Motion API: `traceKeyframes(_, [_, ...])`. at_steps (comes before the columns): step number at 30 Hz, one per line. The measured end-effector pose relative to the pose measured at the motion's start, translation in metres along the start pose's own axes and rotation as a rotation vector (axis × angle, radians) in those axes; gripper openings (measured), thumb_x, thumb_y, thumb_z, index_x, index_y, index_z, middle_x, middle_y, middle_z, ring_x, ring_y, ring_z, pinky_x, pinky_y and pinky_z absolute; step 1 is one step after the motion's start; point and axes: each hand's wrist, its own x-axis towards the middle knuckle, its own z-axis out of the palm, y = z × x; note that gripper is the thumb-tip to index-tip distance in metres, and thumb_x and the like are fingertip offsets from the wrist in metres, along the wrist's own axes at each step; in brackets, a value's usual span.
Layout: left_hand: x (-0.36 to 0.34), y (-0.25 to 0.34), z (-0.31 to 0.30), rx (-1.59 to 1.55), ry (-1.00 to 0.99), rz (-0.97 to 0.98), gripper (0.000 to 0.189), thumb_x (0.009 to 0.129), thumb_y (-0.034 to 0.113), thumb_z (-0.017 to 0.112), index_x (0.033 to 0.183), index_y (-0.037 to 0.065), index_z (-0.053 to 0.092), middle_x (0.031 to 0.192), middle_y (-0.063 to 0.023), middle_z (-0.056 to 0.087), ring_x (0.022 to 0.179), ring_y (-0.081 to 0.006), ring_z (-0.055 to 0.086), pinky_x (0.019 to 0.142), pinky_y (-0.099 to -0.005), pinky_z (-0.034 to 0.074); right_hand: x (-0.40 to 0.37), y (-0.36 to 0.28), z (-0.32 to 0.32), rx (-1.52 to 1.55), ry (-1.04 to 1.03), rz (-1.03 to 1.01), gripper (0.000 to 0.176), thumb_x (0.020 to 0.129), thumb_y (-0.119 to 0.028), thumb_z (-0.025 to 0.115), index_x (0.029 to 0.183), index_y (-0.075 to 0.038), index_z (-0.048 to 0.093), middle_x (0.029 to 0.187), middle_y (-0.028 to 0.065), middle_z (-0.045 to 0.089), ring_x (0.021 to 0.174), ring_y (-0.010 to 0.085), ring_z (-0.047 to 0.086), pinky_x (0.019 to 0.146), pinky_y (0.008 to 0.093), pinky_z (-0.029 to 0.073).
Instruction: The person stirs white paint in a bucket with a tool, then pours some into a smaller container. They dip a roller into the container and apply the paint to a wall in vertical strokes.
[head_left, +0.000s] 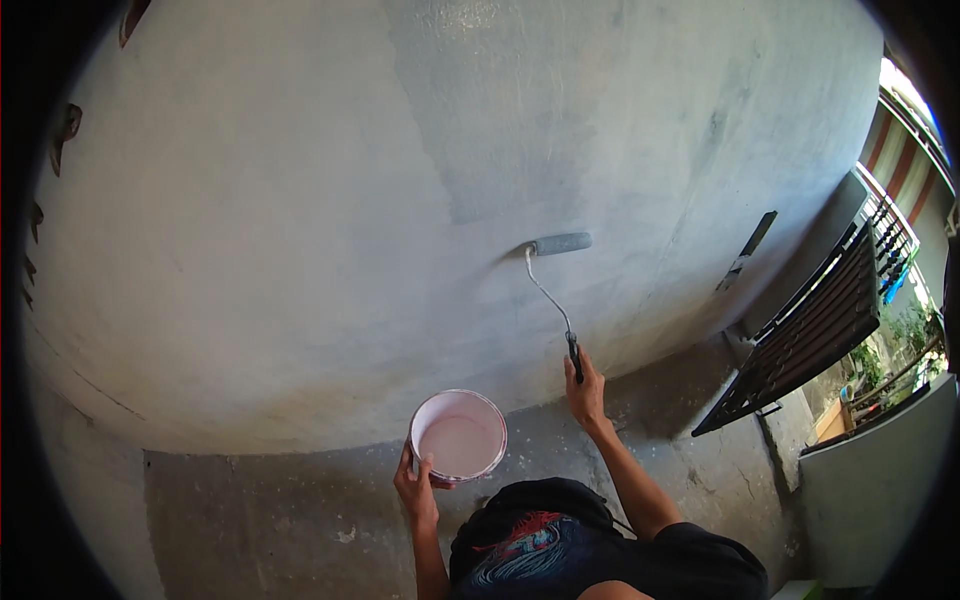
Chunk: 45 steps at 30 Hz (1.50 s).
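Observation:
My right hand (pixel 586 392) is wrapped round the black handle of a paint roller (pixel 563 243). The roller's grey sleeve is at the wall (pixel 330 200), just below a darker, wet-looking patch; whether it touches the wall is hard to tell. A thin bent metal rod joins sleeve and handle. Lower down, my left hand (pixel 417 488) grips a round bucket (pixel 458 436) by its lower left side, thumb near the rim. The bucket is open at the top and holds pale pinkish liquid.
A dark slatted gate (pixel 800 335) stands at the right, beside plants (pixel 908 325) and a low wall (pixel 880 480). The concrete floor (pixel 270 520) has pale specks. Dark brackets (pixel 66 135) stick out at the far left.

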Motion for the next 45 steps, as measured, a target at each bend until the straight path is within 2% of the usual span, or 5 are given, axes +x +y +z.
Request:
traceKeyframes(16, [0.004, -0.002, 0.001, 0.043, 0.068, 0.039, 0.052, 0.086, 0.008, 0.058, 0.135, -0.005, 0.046, 0.121, -0.0163, 0.058, 0.070, -0.0185, 0.065, 0.037, -0.0254, 0.055, 0.049, -0.075, 0.013, 0.098, -0.002, -0.068, 0.032, 0.099, -0.014, 0.053, 0.125, 0.005, 0.053, 0.061, 0.0172, 0.045, 0.050, 0.0158, 0.039, 0.048, 0.0302, 0.034])
traceKeyframes(20, [0.005, -0.005, 0.002, 0.021, 0.052, 0.052, 0.052, 0.086, 0.008, 0.058, 0.135, -0.004, 0.046, 0.120, -0.0158, 0.059, 0.071, -0.0187, 0.065, 0.039, -0.0255, 0.056, 0.024, -0.039, 0.032, 0.114, 0.050, -0.099, 0.033, 0.099, -0.017, 0.053, 0.125, 0.004, 0.053, 0.059, 0.0099, 0.037, 0.052, 0.0101, 0.035, 0.046, 0.0296, 0.033])
traceKeyframes(26, [-0.001, 0.001, 0.002, -0.002, 0.027, 0.014, 0.052, 0.087, 0.008, 0.059, 0.136, -0.002, 0.047, 0.123, -0.0151, 0.057, 0.073, -0.0199, 0.067, 0.041, -0.0260, 0.058, -0.027, 0.007, 0.037, 0.045, -0.072, 0.072, 0.032, 0.098, -0.016, 0.054, 0.124, 0.002, 0.054, 0.061, 0.0185, 0.043, 0.051, 0.0180, 0.039, 0.049, 0.0327, 0.037])
traceKeyframes(32, [0.004, 0.010, 0.004, 0.005, 0.047, 0.023, 0.050, 0.087, 0.009, 0.058, 0.134, -0.002, 0.048, 0.119, -0.0141, 0.058, 0.070, -0.0189, 0.065, 0.040, -0.0255, 0.056, -0.035, -0.005, 0.027, 0.086, -0.031, 0.050, 0.030, 0.097, -0.016, 0.055, 0.121, 0.003, 0.057, 0.063, 0.0174, 0.047, 0.054, 0.0143, 0.040, 0.051, 0.0303, 0.039])
traceKeyframes(45, [0.104, 0.128, 0.044, -0.069, 0.036, 0.273, 0.046, 0.089, 0.018, 0.055, 0.131, -0.001, 0.051, 0.106, -0.0102, 0.063, 0.065, -0.0129, 0.062, 0.043, -0.0228, 0.051, -0.042, -0.062, 0.002, 0.105, -0.100, -0.021, 0.031, 0.097, -0.015, 0.057, 0.123, 0.002, 0.058, 0.064, 0.0156, 0.048, 0.056, 0.0118, 0.041, 0.053, 0.0274, 0.040])
